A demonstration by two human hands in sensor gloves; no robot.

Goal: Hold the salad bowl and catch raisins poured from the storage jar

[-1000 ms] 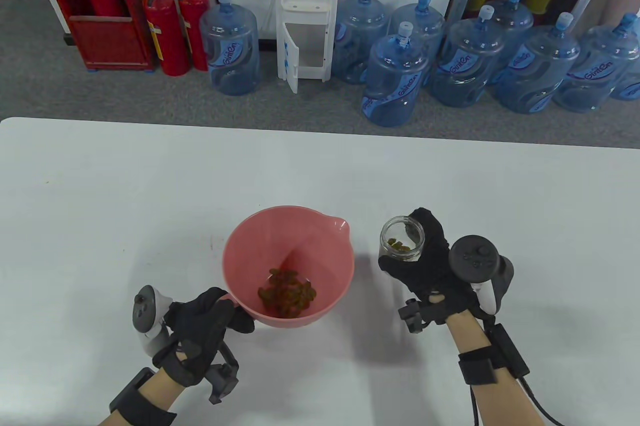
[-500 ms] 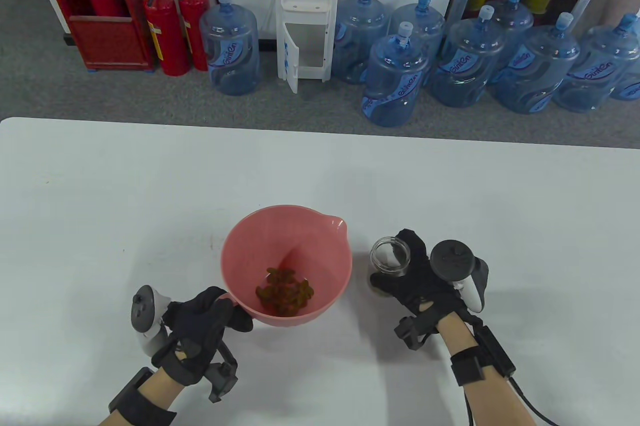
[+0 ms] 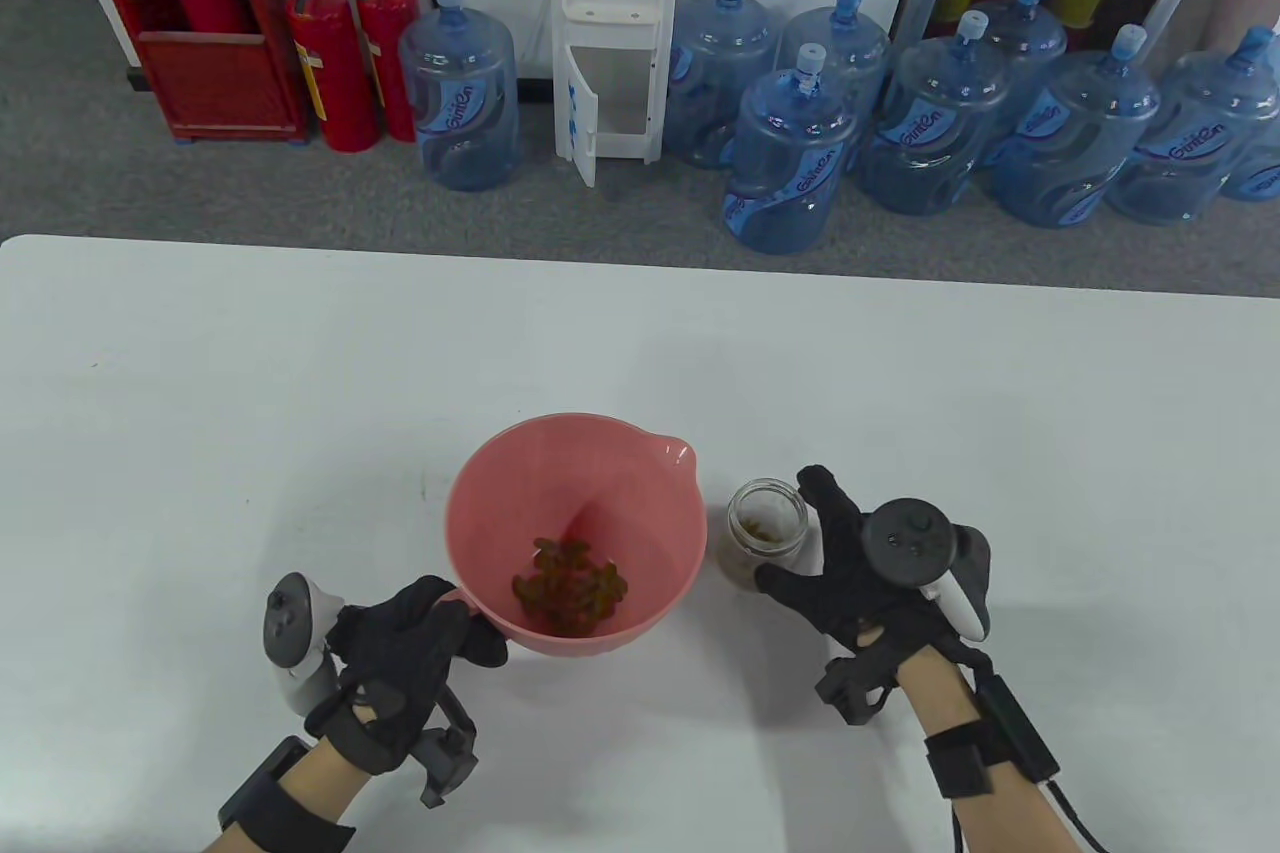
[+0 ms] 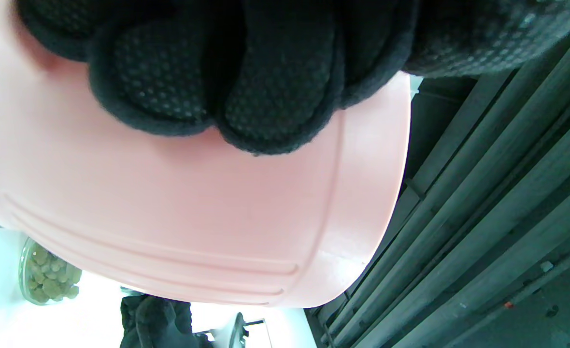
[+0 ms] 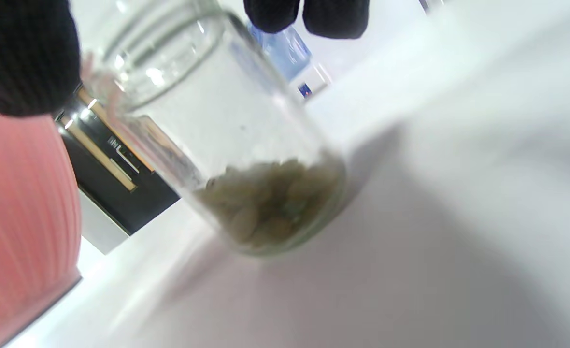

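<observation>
A pink salad bowl [image 3: 600,483] with a pour spout stands at the table's near middle, with a heap of raisins [image 3: 570,590] in its bottom. My left hand [image 3: 468,631] grips its near-left rim. In the left wrist view my fingers [image 4: 265,96] press on the bowl's outer wall [image 4: 169,217]. The glass storage jar [image 3: 765,525] stands upright on the table just right of the bowl, with a few raisins left in it. My right hand [image 3: 800,533] is open beside it, thumb and fingers spread around it. The right wrist view shows the jar [image 5: 246,159] standing free.
The white table [image 3: 300,373] stretches far behind and to both sides. Beyond its far edge, on the floor, stand several blue water bottles [image 3: 790,153], a water dispenser [image 3: 610,23] and red fire extinguishers [image 3: 335,58].
My right hand brought the jar down and to the left, stood it upright on the table beside the bowl, and spread its fingers off it. My left hand and the bowl have stayed put.
</observation>
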